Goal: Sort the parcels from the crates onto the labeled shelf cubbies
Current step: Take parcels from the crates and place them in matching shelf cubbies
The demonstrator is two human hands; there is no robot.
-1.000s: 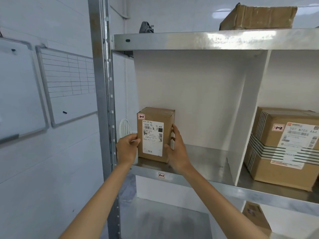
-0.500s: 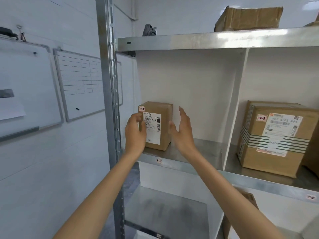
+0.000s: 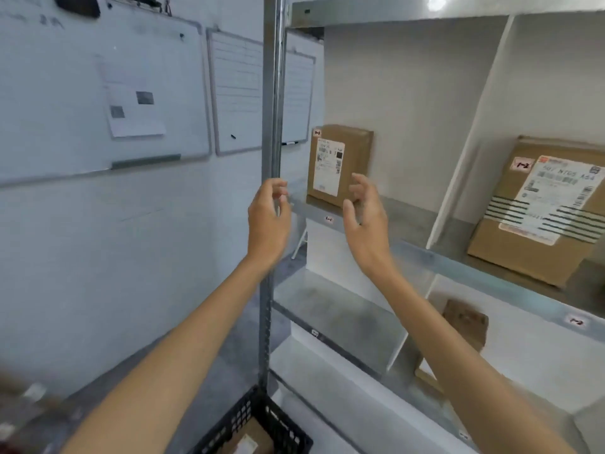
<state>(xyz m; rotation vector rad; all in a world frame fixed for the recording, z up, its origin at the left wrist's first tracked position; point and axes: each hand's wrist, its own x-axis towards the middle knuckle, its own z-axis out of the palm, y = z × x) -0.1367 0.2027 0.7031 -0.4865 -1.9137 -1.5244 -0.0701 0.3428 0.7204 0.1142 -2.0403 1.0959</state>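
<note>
the small parcel, a brown cardboard box, stands upright in the left cubby of the metal shelf. it sits at the cubby's front left corner, just behind the front edge, with its white shipping label facing out and a small tag stuck at its top left corner. on the shelf's front edge just below it is a little cubby label. the left hand is raised in front of the shelf's upright post, left of the parcel and apart from it. its fingers are loosely curled and hold nothing. the right hand is raised at the parcel's lower right corner, fingers spread and slightly bent, with nothing in its grasp. its fingertips overlap that corner in this view, and i cannot tell whether they touch the cardboard. a white divider closes the cubby on the right. beyond it, in the next cubby, a larger parcel with dark striped tape and a big label leans a little near the front edge, above a second cubby label. on the shelf level below, behind the right forearm, another brown box is blurred. at the bottom edge of the view, at the foot of the post, a black plastic crate holds one brown parcel. on the wall left of the post hang a large whiteboard with a sheet of paper on it and a smaller board.
</note>
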